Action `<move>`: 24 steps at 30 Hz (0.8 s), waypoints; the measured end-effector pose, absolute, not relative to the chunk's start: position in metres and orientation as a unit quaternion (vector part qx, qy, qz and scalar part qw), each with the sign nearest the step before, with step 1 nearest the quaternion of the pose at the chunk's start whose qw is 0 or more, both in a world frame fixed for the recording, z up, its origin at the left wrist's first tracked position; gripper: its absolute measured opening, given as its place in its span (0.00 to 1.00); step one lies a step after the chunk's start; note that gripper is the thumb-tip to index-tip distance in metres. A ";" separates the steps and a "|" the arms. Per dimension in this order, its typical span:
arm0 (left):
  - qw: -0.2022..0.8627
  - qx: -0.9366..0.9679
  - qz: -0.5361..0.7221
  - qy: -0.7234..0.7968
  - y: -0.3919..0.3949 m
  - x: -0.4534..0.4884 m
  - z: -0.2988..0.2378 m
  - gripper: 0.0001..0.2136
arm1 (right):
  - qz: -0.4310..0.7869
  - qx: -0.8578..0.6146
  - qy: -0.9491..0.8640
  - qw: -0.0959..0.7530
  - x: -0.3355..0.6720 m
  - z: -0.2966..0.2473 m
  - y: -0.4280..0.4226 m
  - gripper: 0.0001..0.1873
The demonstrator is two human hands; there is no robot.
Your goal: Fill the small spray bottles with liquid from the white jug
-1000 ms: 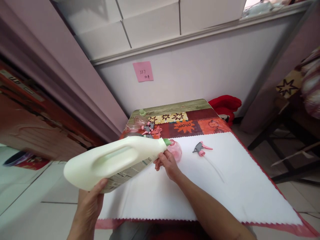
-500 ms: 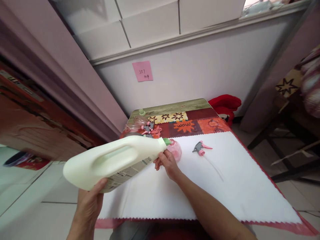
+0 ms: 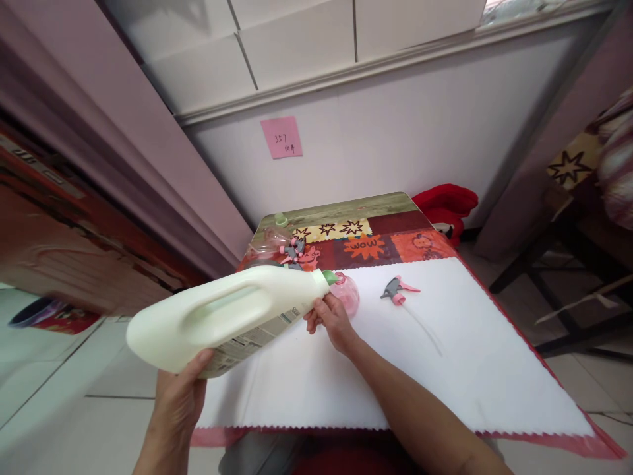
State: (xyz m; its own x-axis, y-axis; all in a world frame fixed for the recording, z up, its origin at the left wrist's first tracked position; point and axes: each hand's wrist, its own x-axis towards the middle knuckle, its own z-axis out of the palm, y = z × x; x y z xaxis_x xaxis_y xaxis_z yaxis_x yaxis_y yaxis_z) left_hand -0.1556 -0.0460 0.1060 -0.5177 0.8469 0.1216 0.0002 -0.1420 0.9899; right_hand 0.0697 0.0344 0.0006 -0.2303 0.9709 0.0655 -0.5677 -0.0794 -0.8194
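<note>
A big pale-green detergent jug (image 3: 232, 316) lies tipped almost level above the table. My left hand (image 3: 184, 386) grips its base from below, thumb on the label side. My right hand (image 3: 336, 322) is closed at the jug's neck, its fingers curled beneath. The jug's green spout (image 3: 329, 277) meets the mouth of a clear pink spray bottle (image 3: 350, 297), which stands upright behind my right hand. Whether liquid flows is not visible. A grey and pink trigger sprayer head (image 3: 395, 289) with its thin tube rests to the right.
Clear bottles (image 3: 270, 244) and more grey-pink sprayer heads (image 3: 293, 251) lie at the table's back left, near a green cap (image 3: 281, 219). White cloth (image 3: 445, 382) covers the front of the table. A dark stool (image 3: 568, 284) stands at the right.
The view has shifted very slightly. Both hands, the jug and the spray bottle keep nearly the same places.
</note>
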 end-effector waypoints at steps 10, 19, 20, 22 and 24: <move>0.334 0.372 0.659 0.562 -0.046 -0.158 0.105 0.33 | 0.687 -0.262 -0.380 0.562 0.070 0.000 0.034 0.27; 0.326 0.374 0.665 0.558 -0.045 -0.161 0.103 0.34 | 0.685 -0.267 -0.390 0.554 0.072 0.004 0.035 0.27; 0.327 0.373 0.665 0.558 -0.045 -0.161 0.103 0.34 | 0.685 -0.267 -0.391 0.553 0.073 0.004 0.035 0.27; 0.330 0.371 0.664 0.559 -0.045 -0.161 0.103 0.34 | 0.685 -0.268 -0.390 0.554 0.073 0.005 0.034 0.27; 0.332 0.370 0.662 0.561 -0.045 -0.160 0.103 0.34 | 0.686 -0.268 -0.387 0.555 0.073 0.005 0.034 0.28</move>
